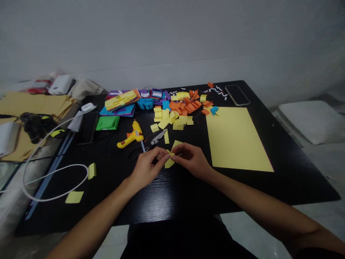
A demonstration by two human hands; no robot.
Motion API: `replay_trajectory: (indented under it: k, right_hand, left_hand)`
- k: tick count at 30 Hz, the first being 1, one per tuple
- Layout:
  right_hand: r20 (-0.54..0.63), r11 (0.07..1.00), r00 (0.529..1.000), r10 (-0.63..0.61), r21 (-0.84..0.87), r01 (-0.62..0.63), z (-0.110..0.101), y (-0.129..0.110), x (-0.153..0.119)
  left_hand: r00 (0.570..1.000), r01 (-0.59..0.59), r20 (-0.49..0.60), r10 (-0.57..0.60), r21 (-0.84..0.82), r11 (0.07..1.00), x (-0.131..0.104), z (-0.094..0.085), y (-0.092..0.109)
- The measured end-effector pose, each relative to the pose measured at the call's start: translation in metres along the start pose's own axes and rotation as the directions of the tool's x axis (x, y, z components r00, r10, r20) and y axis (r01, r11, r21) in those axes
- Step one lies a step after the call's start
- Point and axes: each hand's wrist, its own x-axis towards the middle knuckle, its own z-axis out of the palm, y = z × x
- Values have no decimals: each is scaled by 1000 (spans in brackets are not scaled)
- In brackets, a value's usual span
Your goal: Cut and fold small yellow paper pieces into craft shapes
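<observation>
Both my hands meet over the middle of the black table, pinching one small folded piece of yellow paper between thumbs and fingertips. My left hand is closed on its left end, my right hand on its right. Under and behind the fingertips lie more yellow paper pieces, partly hidden. Just beyond my left hand are scissors, their handles partly covered by the hand. A yellow glue gun with a glue stick in it lies farther left.
Cut yellow and orange paper pieces pile up ahead. A large yellow sheet lies at right, a phone behind it. Folded coloured paper is stacked at back left. A white cable loops over the left side near two loose yellow pieces.
</observation>
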Motion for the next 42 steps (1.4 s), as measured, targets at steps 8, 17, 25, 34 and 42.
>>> replay_trajectory:
  k: [8, 17, 25, 34, 42]
  right_hand:
    - [41, 994, 999, 8, -110, -4, -2, -1, 1]
    - [71, 993, 997, 41, -115, -32, 0, 0, 1]
    - [58, 997, 998, 39, 71, -43, 3, 0, 0]
    - [128, 984, 985, 114, 120, -129, 1, 7, 3]
    - [108, 992, 990, 91, 82, -100, -3, 0, 4]
  left_hand:
    - [999, 3, 41, -6, 64, 998, 0, -3, -1]
    - [995, 46, 88, -50, 42, 998, 3, -5, 1]
    - [982, 117, 159, -106, -63, 991, 5, -5, -1]
    - [987, 144, 85, -136, -99, 985, 3, -4, -4]
    - [1000, 7, 30, -7, -25, 1000, 3, -4, -7]
